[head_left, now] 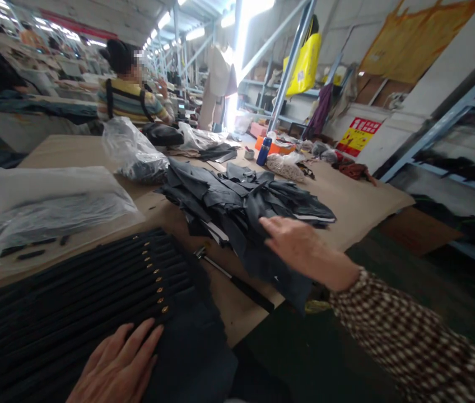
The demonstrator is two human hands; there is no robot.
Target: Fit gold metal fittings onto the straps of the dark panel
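The left hand [115,366] lies flat and open, palm down, on the near end of a row of dark strips [73,302]. About 10 are laid overlapping on the worktop [359,204], long axes running left to right, brass-studded ends [155,278] pointing right. The right hand [300,246], open too, rests its fingertips on a loose heap of dark pieces [241,201], unsorted, so plenty looks left. Between row and heap lies a slim tool [233,277].

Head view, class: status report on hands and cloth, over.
Left hand flat on studded dark stack. Right hand open, on loose dark cloth pile. Dark-handled tool lies between them.
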